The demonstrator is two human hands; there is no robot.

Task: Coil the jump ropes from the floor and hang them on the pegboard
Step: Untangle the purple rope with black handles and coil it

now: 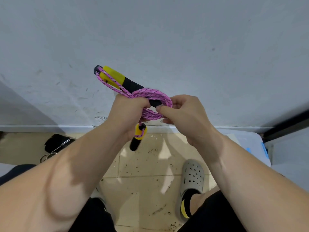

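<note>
Two hands on one pink jump rope (151, 97), left hand (128, 113) clenched around the coils, right hand (182, 113) pinching a loop beside it, upper handle (117, 77) angled above the grip — second handle (138, 138) dangling below.

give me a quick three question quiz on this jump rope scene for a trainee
1. True or false: the pink rope hangs straight and uncoiled.
2. The upper handle at its rope end is: A red, B yellow, C green.
3. Fill in: the lower handle hangs under the ____ hand.
Key: 1 false, it is coiled, and the left hand grips it while the right hand pinches its loops; 2 B; 3 left.
</note>
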